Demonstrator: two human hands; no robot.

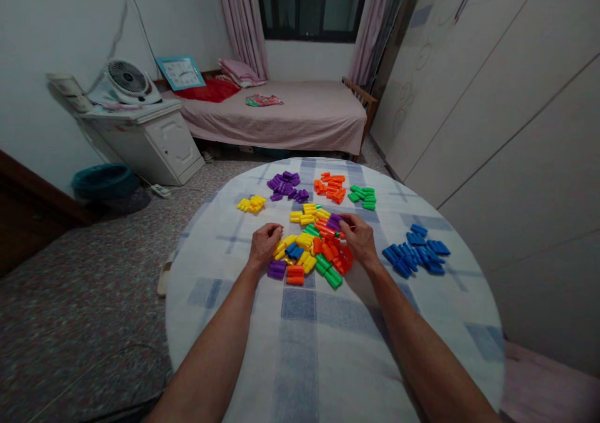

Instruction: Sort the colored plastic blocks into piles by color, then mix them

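Left hand point(265, 245) and right hand point(359, 240) apart, both at the edge of a mixed heap of plastic blocks point(312, 248), any grip impossible to tell; heap mid-worktop point(328, 348); around it, yellow cluster point(252, 204) at 10 o'clock, purple cluster point(284, 187) and orange cluster point(331, 187) near 12, green cluster point(362, 197) at 1, blue cluster point(415, 250) at 3

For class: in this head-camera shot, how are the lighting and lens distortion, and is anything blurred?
Head view: lighting is dim and soft, with faint shadows under the left hand and right hand; the wide lens slants the wardrobe doors; nothing looks badly blurred.
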